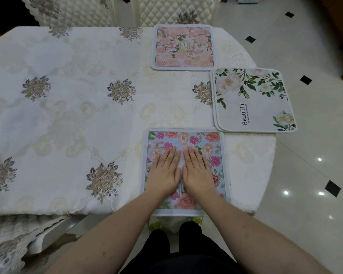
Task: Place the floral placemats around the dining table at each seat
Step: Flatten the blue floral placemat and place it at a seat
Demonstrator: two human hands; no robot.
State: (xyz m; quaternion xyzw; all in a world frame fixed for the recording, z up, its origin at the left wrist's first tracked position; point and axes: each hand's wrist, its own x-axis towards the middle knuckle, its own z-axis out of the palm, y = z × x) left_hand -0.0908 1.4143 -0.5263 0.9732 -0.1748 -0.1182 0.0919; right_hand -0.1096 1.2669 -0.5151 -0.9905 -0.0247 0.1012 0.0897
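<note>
A blue placemat with pink and orange flowers (210, 139) lies flat at the near edge of the dining table (77, 119). My left hand (164, 169) and my right hand (197, 169) press on it side by side, palms down, fingers straight. A pink rose placemat (183, 47) lies at the far edge. At the table's right end a white placemat with green leaves and the word "Beautiful" (253, 99) lies on top of another mat whose edge shows beneath it.
A cream embroidered tablecloth covers the table. Two quilted cream chairs (172, 10) stand at the far side. A chair with a lace cover (18, 234) stands at the near left. Glossy tiled floor (305, 165) lies to the right.
</note>
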